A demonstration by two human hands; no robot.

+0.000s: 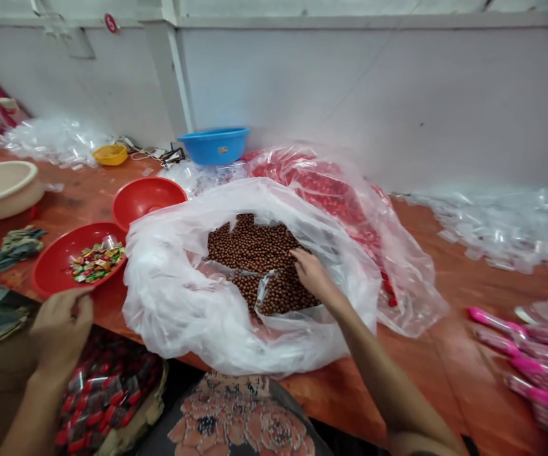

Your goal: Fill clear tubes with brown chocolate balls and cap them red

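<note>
A large translucent white plastic bag [169, 291] lies spread open in front of me, with many small shiny brown balls [255, 250] inside. My right hand [311, 273] reaches over its right side, fingertips drawn together and bent at the balls; what they hold, if anything, cannot be made out. A clear plastic piece [264, 290] pokes up among the balls. Loosely bent, with a gap between thumb and fingers, my left hand [62, 326] hangs beside the near rim of a red bowl [49, 269] of wrapped candies [96, 261]. Nothing shows in it.
Below my left hand stands a box of red-capped clear containers [107, 392]. Behind the bag are another red bowl [148, 196], a blue basin [214, 144] and a bag of red pieces [321, 183]. Pink-capped tubes [530, 354] lie at right, a cream basin [3, 187] at left.
</note>
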